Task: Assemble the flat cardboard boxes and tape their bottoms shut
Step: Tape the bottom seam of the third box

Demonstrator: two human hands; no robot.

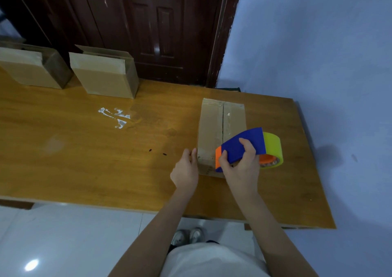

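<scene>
Floor: pale glossy tiles (63, 234) at the bottom edge, with a pair of shoes (188, 235) just under the table's near edge.
Table: wooden top (84, 160), orange-brown, with a white smear (115, 116) left of middle.
Left hand: the left hand (185, 171) rests on the table, fingers fairly straight and together, their tips touching the near left side of the box; it grasps nothing.
Right hand: the right hand (240, 160) is curled around a tape dispenser (244, 147), thumb on its left edge and fingers over the blue cover.
Dispenser: blue and orange body carrying a yellow-green tape roll (273, 147) (the roll sticks out to the right), held over the box's near end.
Box in hand: cardboard box (210, 126) standing on the right part of the table, closed flaps up, centre seam running away from the person, shiny clear tape along it.
Farther boxes: two assembled boxes (101, 77) and (29, 68) at the far left edge.
Background: dark wooden door (148, 28); blue wall (318, 43).
</scene>
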